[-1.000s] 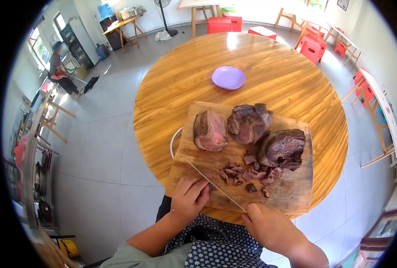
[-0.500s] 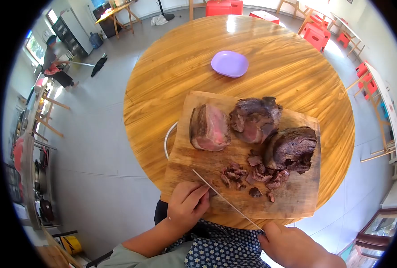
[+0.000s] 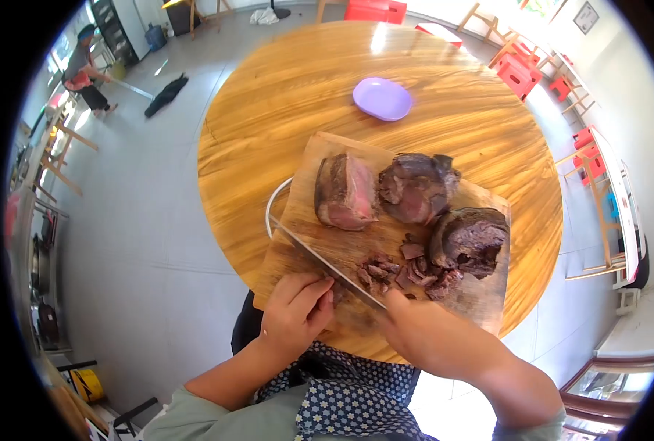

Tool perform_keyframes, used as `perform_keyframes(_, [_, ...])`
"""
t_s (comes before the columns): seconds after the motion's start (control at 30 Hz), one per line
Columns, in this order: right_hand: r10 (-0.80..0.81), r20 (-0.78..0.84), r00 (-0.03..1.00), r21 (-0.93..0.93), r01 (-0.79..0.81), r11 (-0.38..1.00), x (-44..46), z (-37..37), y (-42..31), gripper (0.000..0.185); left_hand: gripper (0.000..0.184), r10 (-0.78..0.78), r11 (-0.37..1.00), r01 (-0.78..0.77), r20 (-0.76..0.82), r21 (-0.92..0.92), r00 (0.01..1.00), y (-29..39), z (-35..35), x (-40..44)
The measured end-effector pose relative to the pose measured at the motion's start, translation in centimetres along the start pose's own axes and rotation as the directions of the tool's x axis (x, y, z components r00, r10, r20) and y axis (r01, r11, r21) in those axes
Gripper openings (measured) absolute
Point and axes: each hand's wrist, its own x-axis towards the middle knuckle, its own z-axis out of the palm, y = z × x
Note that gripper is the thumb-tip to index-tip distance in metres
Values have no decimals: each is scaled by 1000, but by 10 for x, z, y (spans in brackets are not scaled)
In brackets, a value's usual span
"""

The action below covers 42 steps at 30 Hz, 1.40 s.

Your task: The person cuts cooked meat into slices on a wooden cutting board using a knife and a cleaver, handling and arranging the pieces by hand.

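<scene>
My right hand (image 3: 422, 331) is closed round the handle of a knife (image 3: 327, 266), its blade slanting up and left across the cutting board (image 3: 305, 242). At the board's near left edge, my left hand (image 3: 295, 305) has curled fingers pressed on a small piece of meat, mostly hidden beside the blade. Three large chunks of cooked meat lie farther up the board: a pink-faced chunk (image 3: 347, 192), a browned chunk (image 3: 417, 187) and a dark chunk (image 3: 469, 241). Chopped meat pieces (image 3: 415, 272) are heaped in front of the dark chunk, near my right hand.
The board rests on a round wooden table (image 3: 253, 140), with a purple plate (image 3: 383, 99) beyond it. A white loop (image 3: 271, 202) sticks out at the board's left. Across the room a person (image 3: 86, 73) holds a mop (image 3: 166, 95). Red stools (image 3: 516, 73) stand behind.
My right hand and the knife have moved up and left, the blade now reaching past the board's left edge. My left hand shifted slightly left and up. The distant person's mop has moved.
</scene>
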Motion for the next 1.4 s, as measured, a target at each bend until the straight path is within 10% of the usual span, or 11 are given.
perform_keyframes(0.23, [-250,-217,944,-131,226,965,18,20,9,24,20,44,998,-45,7,51,999,2,-3,-4])
perform_keyframes(0.53, [-116,-337,934,-66,100,993,-42,11,13,24,20,7,999,-8,-25,-50,1000,6,-3,-5])
perform_keyframes(1.4, [-2,-144,990,-104,-14,994,-59,23,15,24,25,14,1000,-12,50,-27,999,1,-4,0])
